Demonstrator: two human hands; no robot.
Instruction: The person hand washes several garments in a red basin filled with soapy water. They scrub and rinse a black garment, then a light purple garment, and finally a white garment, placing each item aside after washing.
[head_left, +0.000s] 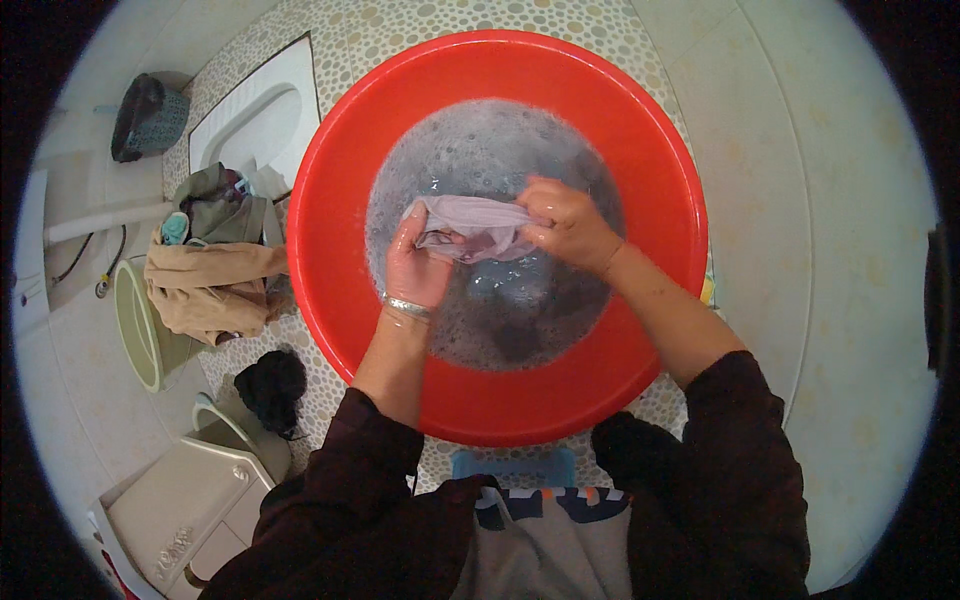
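Note:
A wet pale pinkish cloth is stretched between my two hands, above soapy water in a large red plastic basin. My left hand, with a silver bangle at the wrist, holds the cloth's left end, thumb on top and fingers partly hidden beneath it. The other end is gripped in the closed fingers of my right hand. Foam covers much of the water. Dark shapes show under the surface below the cloth, too unclear to name.
Left of the basin, a tan garment and grey-green clothing are heaped by a pale green bucket. A black cloth item lies on the pebble-patterned floor. Behind are a squat toilet and a basket. A tiled wall bounds the right.

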